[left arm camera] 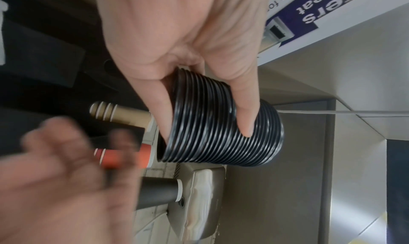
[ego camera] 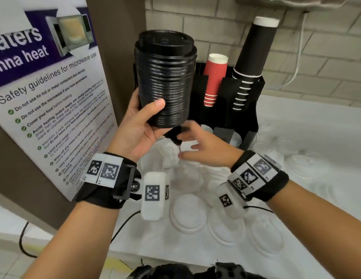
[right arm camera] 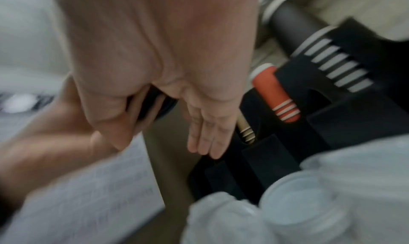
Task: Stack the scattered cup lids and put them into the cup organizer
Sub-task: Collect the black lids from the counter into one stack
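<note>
My left hand grips a tall stack of black cup lids near its bottom and holds it upright in the air, in front of the left side of the black cup organizer. In the left wrist view, thumb and fingers wrap round the black stack. My right hand hovers just under the stack with straight fingers, holding nothing, close to the organizer's front slots. Several white lids lie scattered on the white counter below both wrists.
Red ribbed cups and tall black cups stand in the organizer's rear slots. A microwave safety poster covers the panel on the left. The tiled wall is behind, and more white lids sit at the organizer's foot.
</note>
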The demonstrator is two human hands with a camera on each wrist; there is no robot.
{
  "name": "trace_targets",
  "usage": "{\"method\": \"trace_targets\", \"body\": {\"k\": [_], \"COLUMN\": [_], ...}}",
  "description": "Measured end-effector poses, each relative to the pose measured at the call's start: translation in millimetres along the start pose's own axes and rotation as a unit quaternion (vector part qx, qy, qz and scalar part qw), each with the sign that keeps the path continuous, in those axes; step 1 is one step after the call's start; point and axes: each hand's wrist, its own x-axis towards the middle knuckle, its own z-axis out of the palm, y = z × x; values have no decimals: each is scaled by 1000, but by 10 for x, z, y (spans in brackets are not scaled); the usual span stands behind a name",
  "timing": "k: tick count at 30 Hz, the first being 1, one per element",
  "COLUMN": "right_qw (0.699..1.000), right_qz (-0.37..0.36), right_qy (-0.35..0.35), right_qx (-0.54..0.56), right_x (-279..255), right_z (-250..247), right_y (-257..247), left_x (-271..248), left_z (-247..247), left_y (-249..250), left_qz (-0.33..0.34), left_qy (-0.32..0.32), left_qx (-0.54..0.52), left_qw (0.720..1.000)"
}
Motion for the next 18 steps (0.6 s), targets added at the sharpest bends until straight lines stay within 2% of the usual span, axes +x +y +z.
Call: {"method": "trace_targets", "body": {"k": [1,3,6,11,15,18], "right_qw": [995,962,902,847,836,830], "right_qz": [3,-20,-62,-101,-101,-90], "right_qy": [16,47,94,113,117,114], "right_qx": [94,269,417,510,527,539], "right_x": [10,9,19,-11,-38,-44], "right_z": [-21,-8,51,126,176,236], "right_y": [-13,-46,-71,-81,-63,-43], "left_x": [-4,-16,-52,-123,-136,-131], "left_z": [13,34,62,76,47,0], "left_y": [-34,-97,-182,-318,-331,-257], "left_qz": [-1,-2,-2,9,38,93], "left_qy": [-5,-10,-4,27,75,80], "left_qx": [-2,-3,9,78,214,284], "left_qw": [1000,1000,1000,997,973,951]}}
